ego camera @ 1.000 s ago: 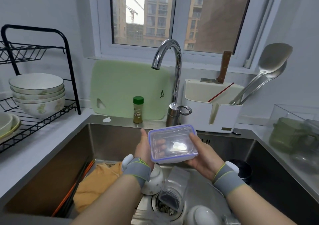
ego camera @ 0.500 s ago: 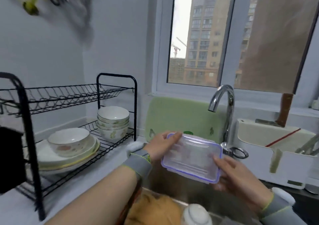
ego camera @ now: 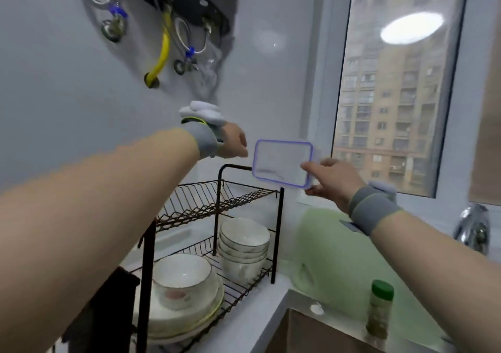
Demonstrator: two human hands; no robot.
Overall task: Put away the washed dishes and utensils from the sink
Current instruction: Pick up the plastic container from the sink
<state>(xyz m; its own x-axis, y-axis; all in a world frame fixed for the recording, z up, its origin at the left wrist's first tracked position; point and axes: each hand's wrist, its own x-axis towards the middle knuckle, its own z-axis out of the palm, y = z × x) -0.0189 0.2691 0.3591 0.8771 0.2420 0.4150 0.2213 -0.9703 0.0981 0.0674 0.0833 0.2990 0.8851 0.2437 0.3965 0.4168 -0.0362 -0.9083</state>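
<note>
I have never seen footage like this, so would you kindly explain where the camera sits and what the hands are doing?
There is no machine here: a person wears one wide-angle camera on the head, so this single view looks out over their own bare arms. The right hand pinches the lower corner of a clear rectangular plastic container with a purple rim, held up near a black wire dish rack. The left hand is beside its other edge; whether it touches is unclear. On the rack's lower shelf stand a stack of white bowls and a single white bowl on plates.
</note>
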